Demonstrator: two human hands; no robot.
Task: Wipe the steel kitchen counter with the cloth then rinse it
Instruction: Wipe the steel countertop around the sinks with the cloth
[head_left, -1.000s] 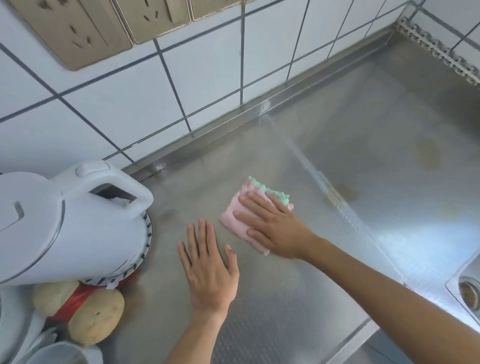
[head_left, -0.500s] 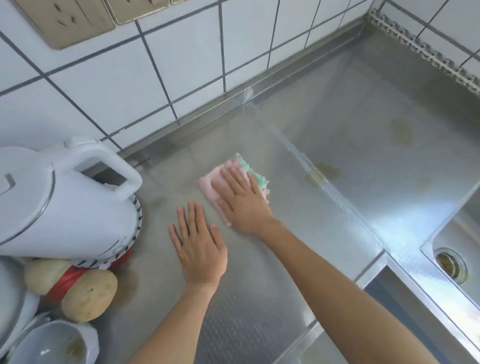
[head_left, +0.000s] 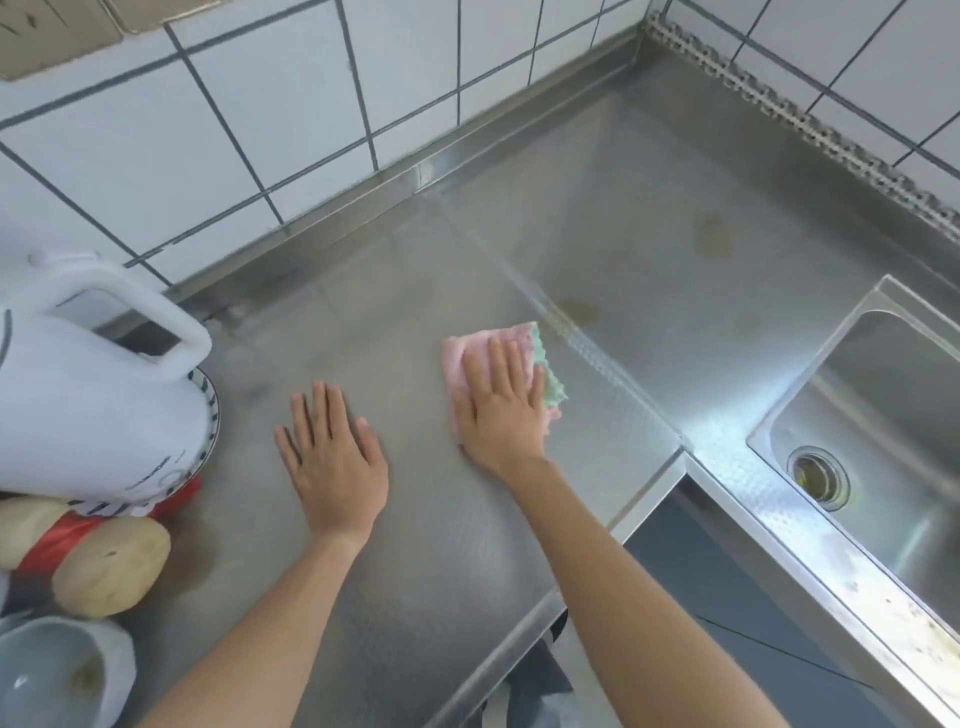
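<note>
Two flat hands are seen: the right hand (head_left: 501, 415) presses the soft, light cloth (head_left: 524, 358) with straight fingers, nothing gripped, best held from above, while the left hand (head_left: 332, 457) rests released on the steel counter (head_left: 415, 545).

cloth (head_left: 498, 353) — pink, green edge | counter (head_left: 415, 519) — grey steel, dimpled | kettle (head_left: 93, 395) white | wall tiles (head_left: 291, 104) white

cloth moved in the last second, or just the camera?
Yes. The cloth under the right hand slid right, away from the kettle, toward the sink.
</note>
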